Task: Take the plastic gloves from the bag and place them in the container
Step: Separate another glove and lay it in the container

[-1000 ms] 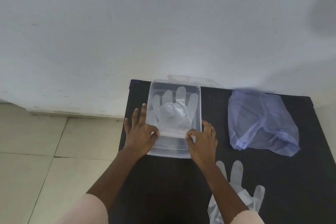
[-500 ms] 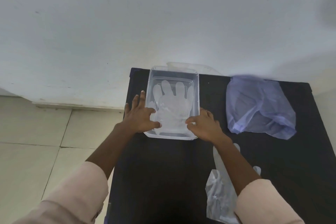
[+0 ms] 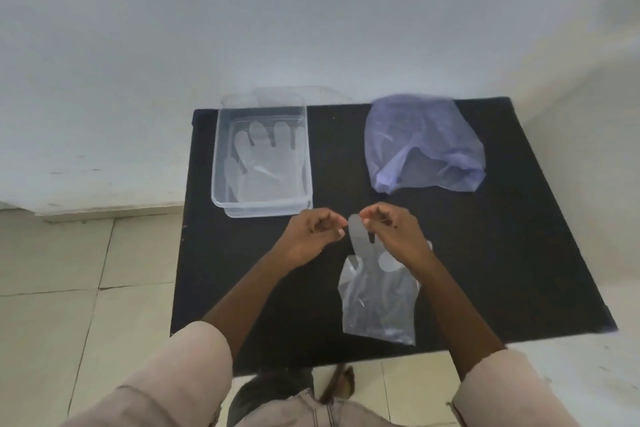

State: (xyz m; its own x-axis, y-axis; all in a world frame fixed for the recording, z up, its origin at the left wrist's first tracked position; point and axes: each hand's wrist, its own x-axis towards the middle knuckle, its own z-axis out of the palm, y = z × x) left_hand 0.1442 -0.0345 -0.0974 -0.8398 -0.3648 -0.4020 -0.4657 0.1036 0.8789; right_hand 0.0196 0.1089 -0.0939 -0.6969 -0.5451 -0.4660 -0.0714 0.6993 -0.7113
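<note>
- A thin, clear plastic glove lies flat on the black table, near the front edge and right of centre, its fingers pointing away from the person.
- The right hand is above the finger end of this glove, fingers curled with thumb and forefinger pinched together at the tip of one glove finger; whether it truly grips the plastic I cannot tell for sure.
- The left hand is just beside it, to the left, loosely curled with fingertips drawn in, holding nothing that can be seen and not touching the glove.
- A second clear plastic glove lies spread flat inside the clear rectangular plastic container, fingers toward the wall.
- The container stands at the back left of the table, just beyond the left hand.
- A crumpled pale purple plastic bag rests at the back right of the table, well apart from the container.
- Both forearms come out of pale pink sleeves.
- A white wall rises behind the table, with pale floor tiles on the left.
</note>
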